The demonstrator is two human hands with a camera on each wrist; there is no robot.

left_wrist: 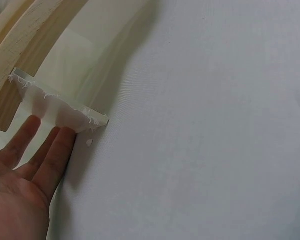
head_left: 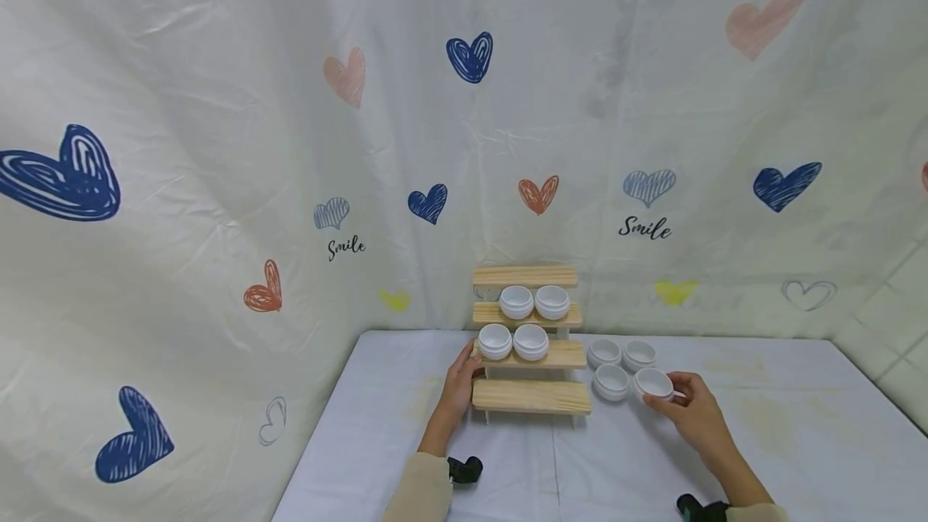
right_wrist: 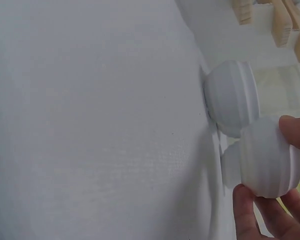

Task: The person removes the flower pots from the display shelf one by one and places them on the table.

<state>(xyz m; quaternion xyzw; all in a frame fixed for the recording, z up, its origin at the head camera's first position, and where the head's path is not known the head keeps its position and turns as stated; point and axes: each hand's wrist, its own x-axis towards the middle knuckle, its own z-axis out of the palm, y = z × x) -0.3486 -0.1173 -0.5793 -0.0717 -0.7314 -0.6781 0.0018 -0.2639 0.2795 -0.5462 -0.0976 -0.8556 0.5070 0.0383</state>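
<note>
A tiered wooden display stand (head_left: 532, 398) with pale plank steps stands near the back of the table. White ridged bowls sit in pairs on its two middle steps, including one bowl (head_left: 516, 301) and another (head_left: 495, 341). My left hand (head_left: 457, 385) is at the stand's left side; in the left wrist view its fairly straight fingers touch a clear side support (left_wrist: 60, 102). With thumb and fingers, my right hand (head_left: 692, 413) pinches a white bowl (right_wrist: 270, 157) by its sides, right of the stand. It is tilted in the right wrist view, overlapping another bowl (right_wrist: 232, 97).
Beside the stand on the right, three more white bowls stand close together, one of them a front bowl (head_left: 611, 383). A white cloth covers the table (head_left: 768, 425). Right behind rises a curtain (head_left: 449, 135) printed with hearts.
</note>
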